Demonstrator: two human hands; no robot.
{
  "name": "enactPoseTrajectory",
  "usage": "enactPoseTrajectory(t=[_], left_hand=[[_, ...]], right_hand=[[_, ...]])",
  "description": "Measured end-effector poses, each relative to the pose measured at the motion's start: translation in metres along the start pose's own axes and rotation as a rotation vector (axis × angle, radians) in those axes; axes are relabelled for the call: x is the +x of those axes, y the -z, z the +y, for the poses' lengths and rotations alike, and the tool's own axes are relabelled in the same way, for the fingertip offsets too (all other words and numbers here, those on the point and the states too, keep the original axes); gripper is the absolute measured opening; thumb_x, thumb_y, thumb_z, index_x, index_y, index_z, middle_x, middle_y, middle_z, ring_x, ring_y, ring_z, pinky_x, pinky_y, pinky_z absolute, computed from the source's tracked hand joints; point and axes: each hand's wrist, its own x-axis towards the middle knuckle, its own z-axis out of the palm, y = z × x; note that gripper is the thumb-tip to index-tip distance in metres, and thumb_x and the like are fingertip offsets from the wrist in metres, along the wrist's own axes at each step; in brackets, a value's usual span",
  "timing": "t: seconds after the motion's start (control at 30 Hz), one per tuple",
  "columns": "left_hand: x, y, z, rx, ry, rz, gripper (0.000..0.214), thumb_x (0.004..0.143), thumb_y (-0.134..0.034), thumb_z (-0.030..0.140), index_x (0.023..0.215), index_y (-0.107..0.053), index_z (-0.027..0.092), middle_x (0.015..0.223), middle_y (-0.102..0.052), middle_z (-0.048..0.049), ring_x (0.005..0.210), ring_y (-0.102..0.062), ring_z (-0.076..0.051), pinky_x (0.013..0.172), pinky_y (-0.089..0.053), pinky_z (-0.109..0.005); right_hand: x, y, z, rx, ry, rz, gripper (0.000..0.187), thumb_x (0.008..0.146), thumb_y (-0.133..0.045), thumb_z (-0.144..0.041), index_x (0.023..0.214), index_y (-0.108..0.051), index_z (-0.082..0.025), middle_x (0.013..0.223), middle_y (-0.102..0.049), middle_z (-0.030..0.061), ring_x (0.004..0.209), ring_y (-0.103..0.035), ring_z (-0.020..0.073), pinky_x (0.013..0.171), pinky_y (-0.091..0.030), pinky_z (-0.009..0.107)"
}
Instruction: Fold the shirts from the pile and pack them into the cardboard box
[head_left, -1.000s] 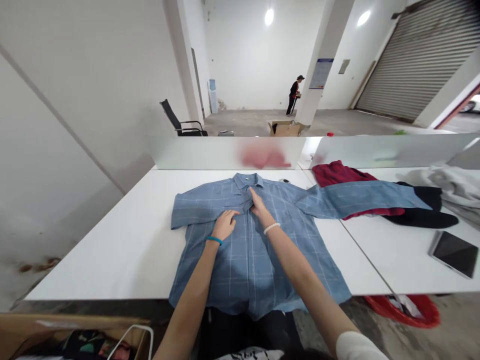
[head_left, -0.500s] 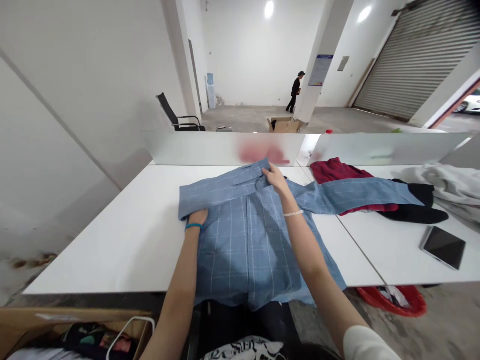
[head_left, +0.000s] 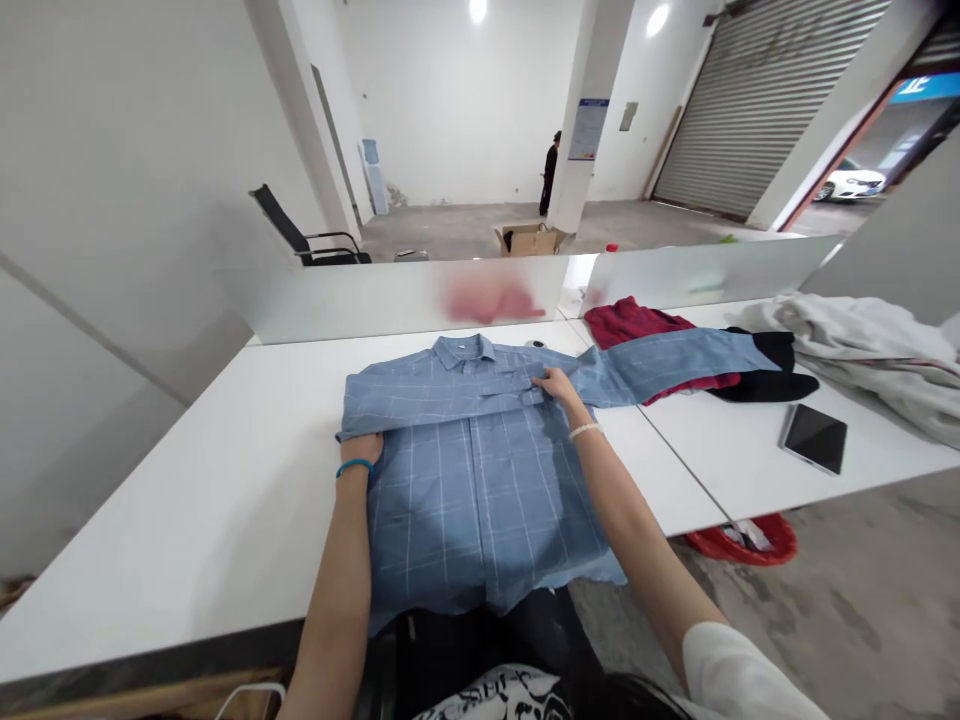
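A blue checked long-sleeved shirt (head_left: 427,520) lies front up on the white table, its collar at the far side and its hem hanging over the near edge. One sleeve (head_left: 442,400) is folded flat across the chest. At that sleeve's cuff, my right hand (head_left: 556,385) pinches the cloth between thumb and fingers. My left hand (head_left: 362,450) is tucked under the folded sleeve's edge at the shirt's left side; the cloth covers its fingers. The other sleeve (head_left: 682,360) stretches out to the right over dark red and black clothing.
The white table (head_left: 247,500) ends at a low frosted divider (head_left: 337,300). Dark red cloth (head_left: 634,322), a black garment (head_left: 765,388), a pale garment (head_left: 870,340) and a phone-like device (head_left: 815,438) lie rightward. A red-lined bin (head_left: 776,545) stands below. A person (head_left: 550,175) stands far back.
The cuff has come down from above the chest onto the shirt with my right hand, uncovering the collar. My left hand stays at the fold. The camera view has turned to the right.
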Motion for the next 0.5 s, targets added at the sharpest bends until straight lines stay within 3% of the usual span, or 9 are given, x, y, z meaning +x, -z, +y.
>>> enactPoseTrajectory(t=[0.13,0.23,0.3,0.4,0.5], left_hand=[[-0.004,0.009,-0.006,0.007,-0.004,-0.069,0.042,0.083,-0.038,0.023,0.115,-0.064,0.015,0.116,-0.066,-0.0132,0.118,-0.053,-0.027,0.104,-0.036,-0.042],[-0.006,0.032,-0.008,0.023,0.020,-0.109,0.032,0.077,-0.044,0.022,0.094,-0.072,0.018,0.100,-0.071,-0.0120,0.102,-0.063,-0.028,0.090,-0.047,-0.040],[-0.007,0.050,0.000,0.036,0.101,-0.051,0.032,0.078,-0.042,0.021,0.087,-0.072,0.021,0.092,-0.072,-0.0105,0.091,-0.066,-0.029,0.082,-0.049,-0.042],[-0.005,0.061,0.026,0.005,0.127,0.071,0.039,0.085,-0.033,0.023,0.100,-0.069,0.022,0.098,-0.071,-0.0096,0.094,-0.065,-0.029,0.082,-0.049,-0.044],[-0.007,0.043,0.046,0.036,0.022,0.079,0.046,0.089,-0.032,0.028,0.124,-0.057,0.013,0.127,-0.058,-0.0152,0.119,-0.051,-0.032,0.100,-0.038,-0.050]], right_hand=[[-0.006,-0.011,0.017,-0.035,-0.090,-0.019,0.020,0.070,-0.057,-0.033,0.064,-0.059,-0.015,0.057,-0.057,-0.0015,0.058,-0.053,0.0150,0.058,-0.044,0.026],[-0.005,-0.015,0.021,-0.048,-0.111,-0.004,0.019,0.071,-0.056,-0.033,0.069,-0.061,-0.014,0.061,-0.059,-0.0003,0.060,-0.055,0.0156,0.059,-0.044,0.025],[-0.005,-0.017,0.022,-0.064,-0.119,0.010,0.020,0.072,-0.055,-0.032,0.071,-0.062,-0.014,0.064,-0.061,0.0010,0.064,-0.057,0.0169,0.061,-0.045,0.026],[-0.005,-0.019,0.022,-0.085,-0.121,0.020,0.022,0.074,-0.055,-0.031,0.080,-0.065,-0.013,0.076,-0.066,0.0045,0.073,-0.060,0.0189,0.069,-0.047,0.028],[-0.005,-0.019,0.021,-0.091,-0.109,0.023,0.030,0.077,-0.055,-0.029,0.099,-0.064,-0.012,0.097,-0.068,0.0084,0.087,-0.061,0.0201,0.080,-0.047,0.031]])
